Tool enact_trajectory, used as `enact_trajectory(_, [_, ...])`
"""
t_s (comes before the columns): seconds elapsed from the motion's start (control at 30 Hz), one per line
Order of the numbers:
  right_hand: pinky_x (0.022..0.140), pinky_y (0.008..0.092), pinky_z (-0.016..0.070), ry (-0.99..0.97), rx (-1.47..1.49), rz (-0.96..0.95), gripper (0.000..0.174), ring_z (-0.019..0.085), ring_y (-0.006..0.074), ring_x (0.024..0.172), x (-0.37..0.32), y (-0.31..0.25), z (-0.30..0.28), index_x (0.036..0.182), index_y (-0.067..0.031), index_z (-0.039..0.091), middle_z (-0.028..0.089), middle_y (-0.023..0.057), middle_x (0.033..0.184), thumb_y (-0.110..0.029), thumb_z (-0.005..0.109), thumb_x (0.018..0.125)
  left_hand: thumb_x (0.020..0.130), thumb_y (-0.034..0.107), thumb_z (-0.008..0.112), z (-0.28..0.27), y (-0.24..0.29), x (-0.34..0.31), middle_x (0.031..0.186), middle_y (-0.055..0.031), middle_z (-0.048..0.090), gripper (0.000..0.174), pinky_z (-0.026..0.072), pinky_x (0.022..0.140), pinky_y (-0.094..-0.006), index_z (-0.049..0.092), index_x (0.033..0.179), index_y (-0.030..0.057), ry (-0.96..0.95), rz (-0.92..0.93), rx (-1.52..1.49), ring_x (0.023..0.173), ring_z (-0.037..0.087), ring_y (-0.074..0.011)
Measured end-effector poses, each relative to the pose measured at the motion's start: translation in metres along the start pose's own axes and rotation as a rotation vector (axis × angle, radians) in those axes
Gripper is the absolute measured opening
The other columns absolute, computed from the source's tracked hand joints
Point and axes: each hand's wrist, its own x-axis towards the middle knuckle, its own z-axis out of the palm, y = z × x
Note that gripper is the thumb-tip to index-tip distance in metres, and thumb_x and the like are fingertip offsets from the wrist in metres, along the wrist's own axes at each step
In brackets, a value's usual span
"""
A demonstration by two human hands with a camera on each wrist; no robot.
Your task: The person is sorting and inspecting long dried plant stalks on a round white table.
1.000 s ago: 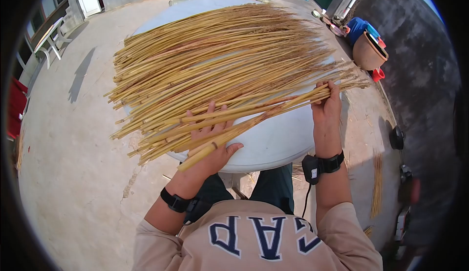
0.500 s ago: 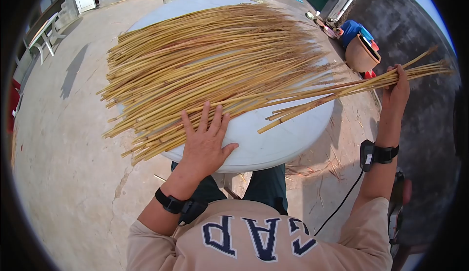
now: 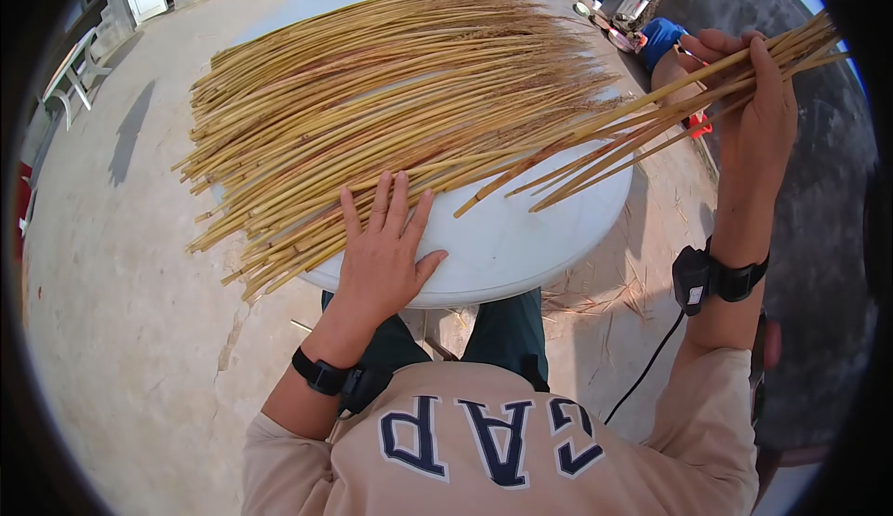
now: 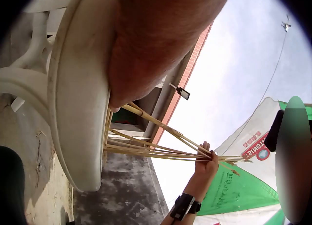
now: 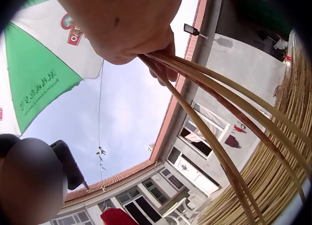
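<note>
Head view: left hand (image 3: 381, 255) lay spread flat on straw stalk pile (image 3: 372, 97); right hand (image 3: 758, 107) gripped lifted stalk bunch (image 3: 595, 148).

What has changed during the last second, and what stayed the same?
The right hand pulled a small bundle of stalks out of the pile, to the right and upward, and grips it above the table. The left hand let go of that bundle and lies flat on the pile. Pile and table stayed put.
</note>
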Motion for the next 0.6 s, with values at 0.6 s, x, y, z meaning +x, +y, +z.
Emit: enact_trajectory(0.6, [0.053,0.0265,0.0498,0.03,0.088,-0.012,0.015,0.054,0.0137,0.059,-0.022,0.029,0.053,0.101,-0.0018,0.043,0.053,0.0062,0.073,-0.012,0.045,0.09,0.083,0.041,0.052,0.004,-0.002,0.002,0.141,-0.0171,0.025,0.06,0.0078,0.106,-0.0529,0.038,0.133,0.0104,-0.007,0.027,0.081,0.133,0.018,-0.0314])
